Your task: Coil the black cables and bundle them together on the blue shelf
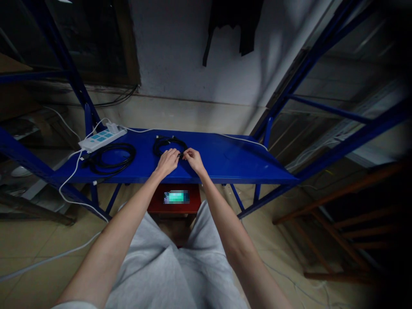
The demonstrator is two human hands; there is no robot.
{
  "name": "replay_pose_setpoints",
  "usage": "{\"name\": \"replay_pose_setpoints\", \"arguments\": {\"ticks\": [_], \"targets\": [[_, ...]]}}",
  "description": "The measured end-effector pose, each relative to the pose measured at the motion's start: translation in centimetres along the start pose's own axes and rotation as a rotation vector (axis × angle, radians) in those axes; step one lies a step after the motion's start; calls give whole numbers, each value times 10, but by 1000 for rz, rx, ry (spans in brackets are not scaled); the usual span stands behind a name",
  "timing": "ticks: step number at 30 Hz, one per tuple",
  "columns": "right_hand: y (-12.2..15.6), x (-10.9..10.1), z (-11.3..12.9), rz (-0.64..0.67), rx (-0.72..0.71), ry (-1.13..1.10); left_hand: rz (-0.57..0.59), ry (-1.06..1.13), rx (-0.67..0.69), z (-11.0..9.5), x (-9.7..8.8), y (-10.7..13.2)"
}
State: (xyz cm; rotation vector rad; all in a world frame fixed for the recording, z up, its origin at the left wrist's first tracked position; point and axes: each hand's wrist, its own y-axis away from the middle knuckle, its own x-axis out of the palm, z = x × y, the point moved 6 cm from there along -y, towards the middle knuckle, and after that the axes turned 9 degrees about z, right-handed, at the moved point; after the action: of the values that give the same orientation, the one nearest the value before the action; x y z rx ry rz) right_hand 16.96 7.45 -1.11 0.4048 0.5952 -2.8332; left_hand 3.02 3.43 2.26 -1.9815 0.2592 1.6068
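At far left, a white cord (62, 190) drops past the end of the blue shelf (225, 163) where you work and runs down toward the tiled floor (28, 253). A power strip (104, 139), white with blue socket panels, lies at a slant in the back left corner, a white plug (112, 127) at its far end. Just in front of it, a large coil (93, 162) of black cable lies flat, one pale connector (95, 183) at the shelf's front edge. Near the middle, a small coil (156, 147) of black cable lies under your fingers, its connector ends toward the back. Your left hand (168, 162) rests palm down at the coil's near side, fingers bent and side by side; its thumb is hidden, so you cannot tell how firmly it grips. Below, between your knees in grey trousers (167, 266), a lit phone (176, 197), its screen blurred, lies on a red stool (175, 209). Your right hand (194, 160), just beside the left, pinches the small coil's near right part between thumb and fingertips. Above, a black cloth (233, 21) hangs against the wall (174, 51). At far right, a wooden frame (309, 206) stands beyond the shelf in dim light.
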Motion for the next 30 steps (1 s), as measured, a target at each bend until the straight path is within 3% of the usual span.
{"name": "replay_pose_setpoints", "arguments": {"ticks": [6,12,22,30], "targets": [[0,-1,0,-49,-45,-130,-3,0,30,0,3,-1],[3,3,9,35,-54,-27,-17,-6,34,1,6,-2],[4,11,12,112,-77,-78,-26,-24,15,1,3,-1],[6,10,16,96,-102,-7,-27,-19,22,2,4,-2]]}}
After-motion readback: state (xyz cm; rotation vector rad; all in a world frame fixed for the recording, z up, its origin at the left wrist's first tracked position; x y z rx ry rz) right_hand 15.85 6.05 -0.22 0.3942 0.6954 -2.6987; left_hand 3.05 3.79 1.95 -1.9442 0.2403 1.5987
